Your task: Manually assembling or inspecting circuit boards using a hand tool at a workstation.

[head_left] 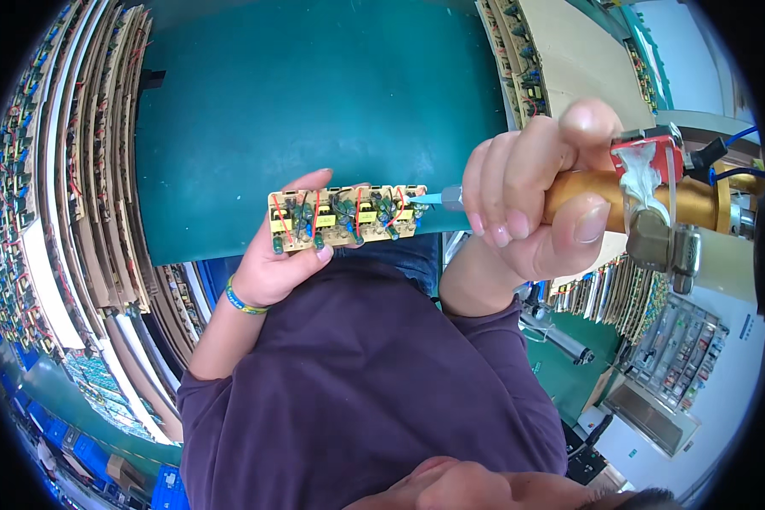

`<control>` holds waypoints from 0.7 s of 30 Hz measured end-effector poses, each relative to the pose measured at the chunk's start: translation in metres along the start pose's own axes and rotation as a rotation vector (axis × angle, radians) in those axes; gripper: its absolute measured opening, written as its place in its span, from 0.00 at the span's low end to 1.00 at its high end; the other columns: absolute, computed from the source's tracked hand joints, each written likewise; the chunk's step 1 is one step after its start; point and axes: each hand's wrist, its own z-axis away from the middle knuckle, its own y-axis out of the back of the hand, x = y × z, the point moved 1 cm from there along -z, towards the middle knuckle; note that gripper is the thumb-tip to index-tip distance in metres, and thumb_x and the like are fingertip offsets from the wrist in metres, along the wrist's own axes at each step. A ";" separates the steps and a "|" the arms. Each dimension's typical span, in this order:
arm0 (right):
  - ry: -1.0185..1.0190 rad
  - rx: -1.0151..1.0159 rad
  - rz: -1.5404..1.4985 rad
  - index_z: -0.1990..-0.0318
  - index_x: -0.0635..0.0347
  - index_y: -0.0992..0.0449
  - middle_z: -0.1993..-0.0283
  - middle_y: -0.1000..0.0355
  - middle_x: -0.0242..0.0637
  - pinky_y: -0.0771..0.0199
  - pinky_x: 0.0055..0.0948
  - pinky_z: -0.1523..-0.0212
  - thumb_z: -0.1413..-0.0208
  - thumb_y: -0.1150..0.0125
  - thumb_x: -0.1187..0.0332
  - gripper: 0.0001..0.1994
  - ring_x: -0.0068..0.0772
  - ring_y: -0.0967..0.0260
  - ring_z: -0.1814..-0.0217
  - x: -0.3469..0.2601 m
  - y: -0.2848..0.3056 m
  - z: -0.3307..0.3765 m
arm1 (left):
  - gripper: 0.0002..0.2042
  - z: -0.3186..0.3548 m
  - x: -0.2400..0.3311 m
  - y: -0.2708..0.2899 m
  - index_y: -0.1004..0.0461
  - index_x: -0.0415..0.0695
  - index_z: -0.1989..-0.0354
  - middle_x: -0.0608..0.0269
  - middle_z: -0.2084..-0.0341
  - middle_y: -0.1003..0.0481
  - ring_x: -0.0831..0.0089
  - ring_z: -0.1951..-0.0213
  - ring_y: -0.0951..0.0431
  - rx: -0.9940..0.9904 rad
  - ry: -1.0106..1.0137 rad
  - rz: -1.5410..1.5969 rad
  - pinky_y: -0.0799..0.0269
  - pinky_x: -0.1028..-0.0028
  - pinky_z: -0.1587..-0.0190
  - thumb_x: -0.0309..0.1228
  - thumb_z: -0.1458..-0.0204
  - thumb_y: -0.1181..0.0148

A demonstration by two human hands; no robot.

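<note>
A strip of joined circuit boards [340,221], with yellow transformers, green capacitors and red wires, lies across the fingers of my left hand [268,268]. The thumb clamps its near edge, and other fingertips show behind the far edge. My right hand [540,178] is wrapped round a dispenser [697,200] with a brass-coloured barrel. Its pale blue nozzle [427,199] points left and reaches the right end of the strip; whether it touches a part cannot be made out. A red switch piece [642,157] with crusted white material sits on the barrel.
A green mat [314,93] covers the worktop. Tall stacks of boards between cardboard sheets [102,170] line the left side. More boards and cardboard [561,59] stand at the far right, with another row [612,297] below my right arm. Blue cables [739,174] trail from the dispenser.
</note>
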 end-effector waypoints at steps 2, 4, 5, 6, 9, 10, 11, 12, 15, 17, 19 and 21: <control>-0.005 0.008 0.008 0.38 0.64 0.49 0.79 0.38 0.29 0.36 0.20 0.84 0.39 0.49 0.58 0.28 0.20 0.41 0.84 -0.002 -0.001 -0.001 | 0.35 0.000 0.000 0.001 0.54 0.35 0.35 0.52 0.43 0.38 0.67 0.41 0.36 -0.001 0.017 -0.023 0.41 0.66 0.39 0.16 0.52 0.47; -0.009 0.025 0.026 0.37 0.65 0.52 0.79 0.38 0.30 0.35 0.20 0.84 0.39 0.49 0.58 0.30 0.20 0.41 0.84 -0.005 0.000 -0.001 | 0.35 -0.002 0.000 -0.002 0.55 0.35 0.35 0.52 0.43 0.38 0.67 0.41 0.36 -0.009 0.031 -0.013 0.41 0.66 0.39 0.16 0.52 0.47; 0.002 0.024 0.000 0.37 0.65 0.52 0.78 0.37 0.31 0.35 0.20 0.84 0.39 0.49 0.57 0.31 0.21 0.41 0.84 -0.006 0.001 -0.001 | 0.35 -0.004 0.000 -0.003 0.55 0.35 0.35 0.52 0.43 0.38 0.67 0.41 0.36 -0.014 0.043 -0.003 0.42 0.66 0.39 0.16 0.52 0.47; 0.011 0.011 -0.039 0.36 0.66 0.53 0.77 0.37 0.31 0.35 0.20 0.84 0.39 0.50 0.57 0.31 0.21 0.41 0.83 -0.004 0.001 -0.002 | 0.35 -0.003 0.001 -0.004 0.55 0.35 0.35 0.52 0.43 0.38 0.67 0.41 0.36 -0.005 0.037 -0.004 0.42 0.66 0.39 0.16 0.52 0.47; 0.007 0.022 -0.064 0.37 0.66 0.53 0.76 0.36 0.31 0.35 0.21 0.83 0.39 0.50 0.57 0.31 0.21 0.40 0.83 -0.002 -0.008 -0.003 | 0.35 -0.004 0.004 -0.005 0.55 0.35 0.35 0.52 0.43 0.38 0.67 0.42 0.35 -0.018 0.046 -0.051 0.39 0.66 0.40 0.17 0.52 0.46; 0.006 0.021 -0.063 0.37 0.66 0.53 0.76 0.36 0.31 0.35 0.21 0.83 0.39 0.50 0.57 0.31 0.21 0.40 0.83 -0.002 -0.009 -0.003 | 0.35 -0.005 0.004 -0.007 0.56 0.35 0.34 0.52 0.43 0.37 0.67 0.43 0.34 -0.038 0.040 -0.040 0.37 0.65 0.41 0.18 0.51 0.46; 0.001 0.009 -0.060 0.37 0.65 0.53 0.77 0.37 0.31 0.35 0.20 0.83 0.38 0.51 0.57 0.30 0.20 0.41 0.83 -0.002 -0.010 -0.002 | 0.35 -0.006 0.005 -0.009 0.56 0.36 0.34 0.52 0.44 0.37 0.67 0.44 0.33 -0.058 0.032 -0.028 0.35 0.65 0.43 0.18 0.51 0.46; -0.003 -0.005 -0.058 0.37 0.65 0.52 0.77 0.37 0.31 0.35 0.20 0.83 0.38 0.51 0.56 0.30 0.20 0.41 0.83 -0.002 -0.010 -0.002 | 0.35 -0.007 0.005 -0.010 0.56 0.36 0.34 0.52 0.44 0.37 0.67 0.44 0.33 -0.056 0.030 -0.028 0.35 0.65 0.43 0.18 0.51 0.46; -0.030 -0.006 -0.010 0.37 0.64 0.52 0.77 0.37 0.30 0.35 0.19 0.83 0.38 0.51 0.57 0.30 0.20 0.41 0.83 -0.003 -0.011 0.001 | 0.35 -0.007 0.008 -0.012 0.57 0.36 0.34 0.52 0.45 0.36 0.66 0.47 0.30 -0.062 0.037 -0.001 0.33 0.64 0.44 0.18 0.51 0.46; -0.030 -0.034 -0.004 0.37 0.64 0.51 0.77 0.38 0.29 0.35 0.19 0.83 0.38 0.51 0.56 0.29 0.19 0.41 0.83 -0.002 -0.010 0.001 | 0.36 -0.008 0.009 -0.013 0.56 0.36 0.35 0.51 0.45 0.36 0.65 0.48 0.29 -0.054 0.051 0.000 0.34 0.64 0.44 0.19 0.51 0.45; -0.023 -0.042 0.008 0.37 0.63 0.51 0.77 0.37 0.29 0.35 0.19 0.83 0.38 0.52 0.56 0.29 0.19 0.42 0.83 -0.003 -0.010 0.002 | 0.36 -0.007 0.009 -0.014 0.56 0.36 0.35 0.50 0.45 0.36 0.64 0.48 0.29 -0.056 0.055 0.010 0.34 0.64 0.44 0.19 0.51 0.45; -0.011 -0.036 -0.006 0.37 0.63 0.50 0.77 0.38 0.28 0.35 0.19 0.83 0.38 0.51 0.57 0.28 0.19 0.41 0.83 -0.001 -0.010 0.001 | 0.36 -0.007 0.009 -0.014 0.56 0.36 0.35 0.50 0.45 0.36 0.64 0.47 0.29 -0.058 0.060 0.019 0.34 0.64 0.44 0.19 0.51 0.44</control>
